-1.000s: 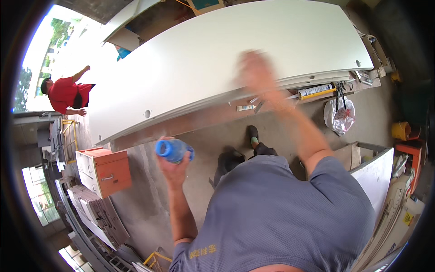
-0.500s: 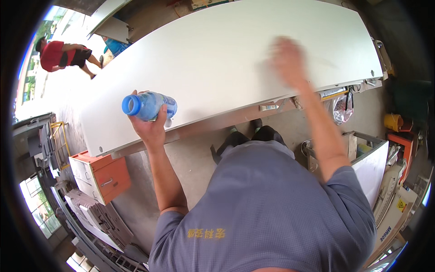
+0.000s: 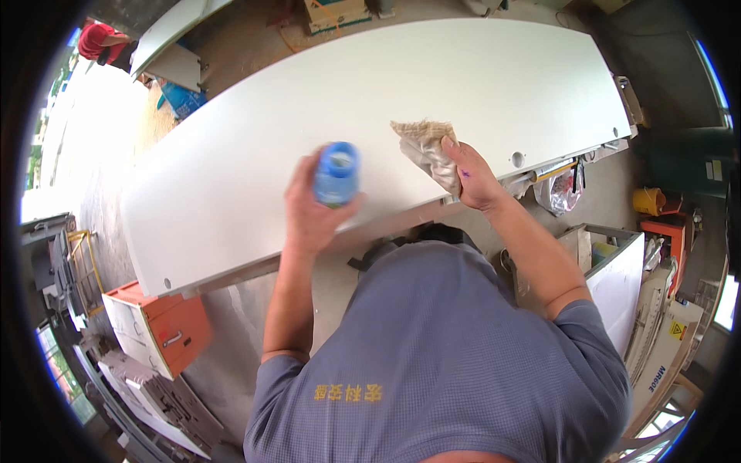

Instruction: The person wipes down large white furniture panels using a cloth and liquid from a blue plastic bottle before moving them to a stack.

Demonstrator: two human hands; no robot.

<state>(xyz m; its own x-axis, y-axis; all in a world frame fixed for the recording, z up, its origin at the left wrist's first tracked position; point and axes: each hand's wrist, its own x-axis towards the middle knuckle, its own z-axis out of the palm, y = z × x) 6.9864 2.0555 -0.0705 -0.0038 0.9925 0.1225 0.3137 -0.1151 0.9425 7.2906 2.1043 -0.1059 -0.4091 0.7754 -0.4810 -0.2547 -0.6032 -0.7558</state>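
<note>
My left hand (image 3: 306, 207) is wrapped round a blue plastic bottle (image 3: 336, 179), its open mouth facing up. Under both hands spreads a long white panel (image 3: 231, 162) with a smooth face and small round holes near its ends. In my right hand (image 3: 472, 176) is a crumpled cloth rag (image 3: 429, 153), beige along its frayed top and greyish below. My right thumb presses on the rag, which hangs toward the panel's near edge. I cannot tell whether the rag touches the panel.
An orange and white drawer cabinet (image 3: 160, 330) stands at the panel's left end. To the right are an open-topped white cabinet (image 3: 617, 270), a yellow bucket (image 3: 648, 201) and a clear plastic bag (image 3: 557, 191). A person in red (image 3: 100, 42) is at the far left.
My left hand has brought the bottle rightward and tipped it more upright. My right hand, blurred over the panel before, is now nearer me and holds the rag. The person in red has moved away.
</note>
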